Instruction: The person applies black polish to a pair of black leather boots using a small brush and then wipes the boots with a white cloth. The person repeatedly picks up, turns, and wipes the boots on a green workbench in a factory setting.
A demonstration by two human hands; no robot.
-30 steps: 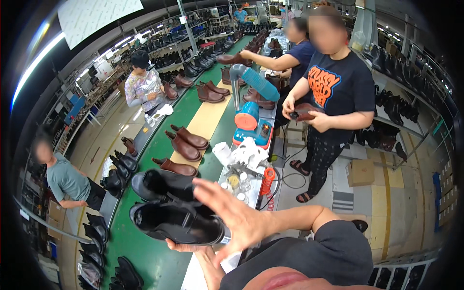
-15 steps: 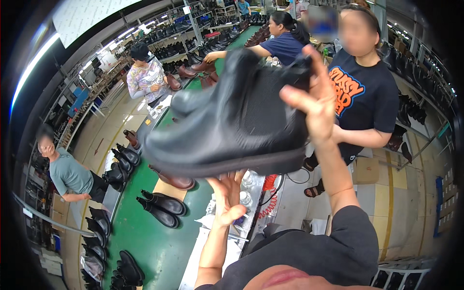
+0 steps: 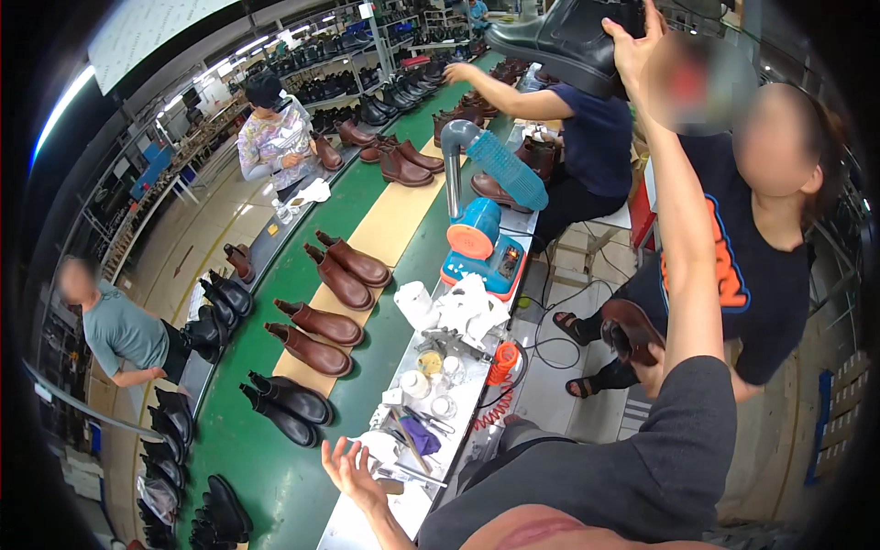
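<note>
A black ankle boot is held up high at the top of the view, partly cut off by its edge. My right hand grips it at the heel end, with the arm stretched upward. Low over the near side of the green conveyor table, my left hand is open and empty, its fingers apart. A pair of black boots lies on the table just beyond that hand. Two pairs of brown boots rest farther up on tan paper.
Bottles, white cloths and tools crowd the side bench. Behind them stands a blue machine with a flexible hose. A person close on the right holds a brown boot. Other people stand or sit along the table.
My right hand has lifted the black boot up and away to the top right. My left hand has come off from beneath it and dropped lower left. The bench is now uncovered.
</note>
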